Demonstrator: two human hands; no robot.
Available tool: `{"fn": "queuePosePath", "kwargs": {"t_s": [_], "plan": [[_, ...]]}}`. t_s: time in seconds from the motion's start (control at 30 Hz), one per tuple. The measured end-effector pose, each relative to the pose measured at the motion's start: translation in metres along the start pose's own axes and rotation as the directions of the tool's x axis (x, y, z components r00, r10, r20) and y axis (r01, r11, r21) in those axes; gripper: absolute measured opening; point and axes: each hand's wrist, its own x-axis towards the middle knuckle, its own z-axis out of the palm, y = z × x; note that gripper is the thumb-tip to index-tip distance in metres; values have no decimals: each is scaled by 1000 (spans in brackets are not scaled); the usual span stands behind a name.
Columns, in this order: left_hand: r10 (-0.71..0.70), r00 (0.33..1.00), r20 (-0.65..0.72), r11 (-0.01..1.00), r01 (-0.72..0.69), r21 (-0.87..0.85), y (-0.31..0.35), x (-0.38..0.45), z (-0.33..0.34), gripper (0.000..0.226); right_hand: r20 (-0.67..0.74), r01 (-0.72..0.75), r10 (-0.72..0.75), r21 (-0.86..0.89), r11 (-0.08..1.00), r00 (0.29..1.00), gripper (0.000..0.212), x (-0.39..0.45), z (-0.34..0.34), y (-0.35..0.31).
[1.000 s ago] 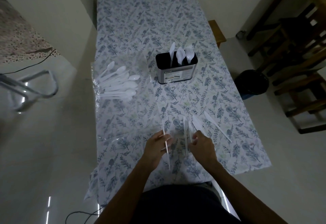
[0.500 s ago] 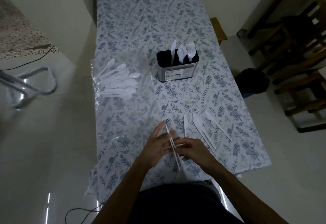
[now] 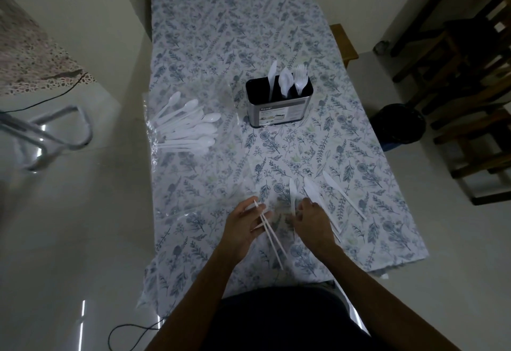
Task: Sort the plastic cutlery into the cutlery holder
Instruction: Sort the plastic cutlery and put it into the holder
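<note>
Gripped in the left hand [image 3: 243, 226], thin white plastic knives [image 3: 272, 240] angle downward.

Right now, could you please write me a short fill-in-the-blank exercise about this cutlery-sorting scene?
1. The left hand grips two white ____ by their blades.
2. The pile of loose spoons lies to the ____ of the cutlery holder.
3. In the holder stand a knife, a spoon and a few ____.
4. The right hand reaches for the knives on the table, lying ____ the holder than the person.

Missing words: knives; left; forks; farther from
</note>
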Motion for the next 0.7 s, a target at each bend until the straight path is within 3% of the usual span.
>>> {"fn": "queuePosePath", "kwargs": {"t_s": [0.07,0.13,0.23,0.33,0.47,0.7], "plan": [[1,1000,-7,1000,-1,10,1,1,-2,35,31,50,-48,-57,997,998,32,1,1,-2],[-4,1000,-18,1000,4,16,0,2,-3,36,42,81,-80,-4,997,996,25,-6,-5,-5],[-9,999,-35,1000,9,21,1,3,-4,34,114,32,-77,352,935,990,28,-22,-16,-7],[-18,1000,-17,1000,18,10,1,4,-4,35,297,-140,-119,719,681,947,32,-41,-30,-13],[-16,1000,11,1000,16,3,2,7,0,44,382,-237,-129,769,594,915,28,-47,-33,-9],[-7,999,49,1000,6,21,1,3,6,45,397,-196,-181,739,644,900,26,-41,-31,-3]]}}
